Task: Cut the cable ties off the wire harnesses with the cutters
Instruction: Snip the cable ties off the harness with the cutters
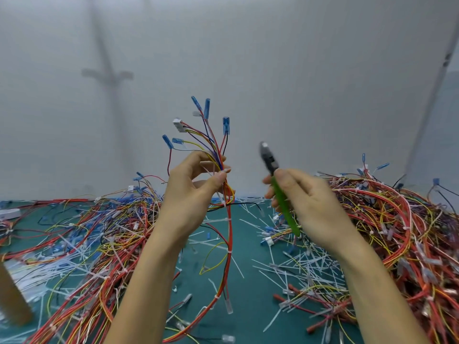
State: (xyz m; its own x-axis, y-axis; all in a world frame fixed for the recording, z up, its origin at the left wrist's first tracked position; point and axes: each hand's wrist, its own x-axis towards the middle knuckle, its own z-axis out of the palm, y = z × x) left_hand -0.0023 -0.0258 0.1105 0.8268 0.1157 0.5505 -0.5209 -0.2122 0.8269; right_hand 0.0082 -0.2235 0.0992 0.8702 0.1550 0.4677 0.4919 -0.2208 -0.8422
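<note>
My left hand [196, 187] holds a wire harness [229, 234] upright, pinching it between thumb and fingers just below its fanned-out ends. Blue terminals [226, 125] and a white connector [179, 125] stick up above that hand. White cable ties [224, 204] wrap the red bundle below the hand, and the harness hangs down to the table. My right hand [303, 202] grips green-handled cutters [283, 204], whose dark jaws [268, 157] point up and are blurred. The jaws stand a short way right of the harness, apart from it.
A teal mat [248, 281] covers the table and is strewn with cut white tie pieces. A big heap of harnesses [397, 232] lies on the right and another [99, 232] on the left. A brown post [12, 299] stands at the left edge. A pale wall rises behind.
</note>
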